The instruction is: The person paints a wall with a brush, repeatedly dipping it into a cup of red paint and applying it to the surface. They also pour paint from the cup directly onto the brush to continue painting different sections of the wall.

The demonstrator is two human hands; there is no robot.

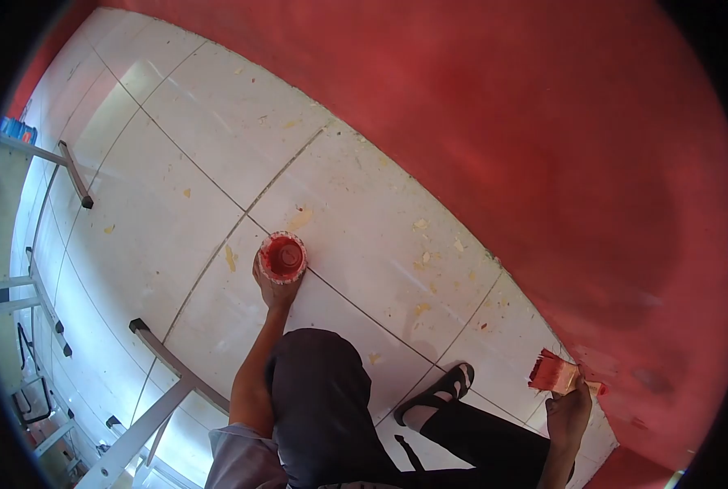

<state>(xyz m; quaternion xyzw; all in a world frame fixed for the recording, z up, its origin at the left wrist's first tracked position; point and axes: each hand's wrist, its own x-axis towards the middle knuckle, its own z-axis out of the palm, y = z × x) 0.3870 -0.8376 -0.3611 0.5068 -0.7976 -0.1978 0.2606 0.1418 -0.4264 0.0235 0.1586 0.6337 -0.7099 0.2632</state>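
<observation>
My left hand [273, 287] is wrapped round a round cup of red paint [285, 257], whose rim is smeared red and white. The cup is held over the tiled floor, left of centre. At the lower right, my right hand [570, 406] grips a wide paintbrush [556, 374] by its handle. The brush's bristles are coated red and point left, away from the red wall [543, 147]. Brush and hand are close to the wall's base; whether they touch it I cannot tell.
Flaking bits lie on the white floor tiles [193, 122]. Metal furniture legs [164, 350] stand at the left. A blue container [19, 130] is at the far left. My knee [319, 383] and sandalled foot [439, 397] are in the lower middle.
</observation>
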